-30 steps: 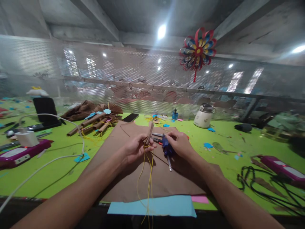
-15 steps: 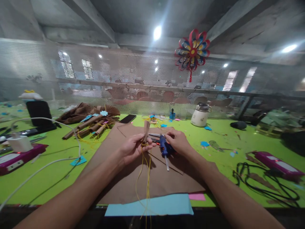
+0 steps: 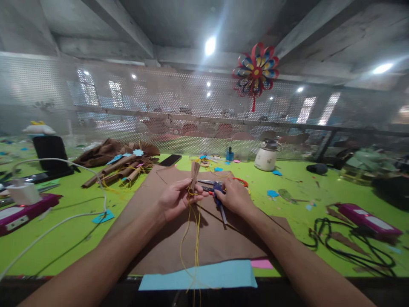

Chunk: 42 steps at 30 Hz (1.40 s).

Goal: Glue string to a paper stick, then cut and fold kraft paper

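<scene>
Perforated screen (image 3: pixel 179 98) stretches across the far side of our workspace, behind a bright green tabletop (image 3: pixel 79 247). Over the middle of the table we have a large brown sheet (image 3: pixel 153 251), and a pale blue strip (image 3: pixel 198 276) lies along its near edge. A flower-shaped ornament (image 3: pixel 256 72) in red, blue and yellow hangs high in front of the screen. Beyond the sheet, to the left, we see a heap of brown paper rolls (image 3: pixel 113 168); a white flask (image 3: pixel 266 157) with a dark lid stands upright to the right. Magenta power strips lie at either side, one on the left (image 3: pixel 30 209) with a white charger plugged in, one on the right (image 3: pixel 369 219) near a tangle of black cable.

Our right hand (image 3: pixel 236 195) is closed around a blue glue gun (image 3: pixel 218 194) above the sheet; we cannot tell whether the gun rests on it. Our left hand (image 3: pixel 177 196) pinches a pleated brown paper bundle (image 3: pixel 195 172), held nearly upright over the sheet, just beside the gun. A white glue stick (image 3: pixel 224 215) juts from the gun towards us. Thinnest of all, yellow threads (image 3: pixel 197 238) loop around the bundle's lower end and trail down across the blue strip.
</scene>
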Each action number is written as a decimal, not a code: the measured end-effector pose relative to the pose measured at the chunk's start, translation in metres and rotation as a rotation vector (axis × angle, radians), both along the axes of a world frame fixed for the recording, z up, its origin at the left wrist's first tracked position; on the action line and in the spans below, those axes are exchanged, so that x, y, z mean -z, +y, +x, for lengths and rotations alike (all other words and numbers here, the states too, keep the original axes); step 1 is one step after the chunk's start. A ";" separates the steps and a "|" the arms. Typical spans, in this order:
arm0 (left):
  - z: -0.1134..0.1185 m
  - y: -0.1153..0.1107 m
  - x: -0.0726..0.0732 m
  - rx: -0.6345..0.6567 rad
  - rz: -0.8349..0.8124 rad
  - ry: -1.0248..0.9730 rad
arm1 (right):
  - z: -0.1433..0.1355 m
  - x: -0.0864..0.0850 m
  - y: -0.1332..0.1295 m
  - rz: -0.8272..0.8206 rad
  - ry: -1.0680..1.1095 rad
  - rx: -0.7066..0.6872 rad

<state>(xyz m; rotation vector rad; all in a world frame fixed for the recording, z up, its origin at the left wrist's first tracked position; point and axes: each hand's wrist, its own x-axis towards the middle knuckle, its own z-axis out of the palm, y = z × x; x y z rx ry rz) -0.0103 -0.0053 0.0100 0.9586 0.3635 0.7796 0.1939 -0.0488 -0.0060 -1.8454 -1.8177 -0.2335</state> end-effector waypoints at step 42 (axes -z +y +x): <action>-0.005 0.011 0.007 -0.225 -0.105 -0.051 | 0.016 -0.046 -0.033 -0.234 0.835 -0.766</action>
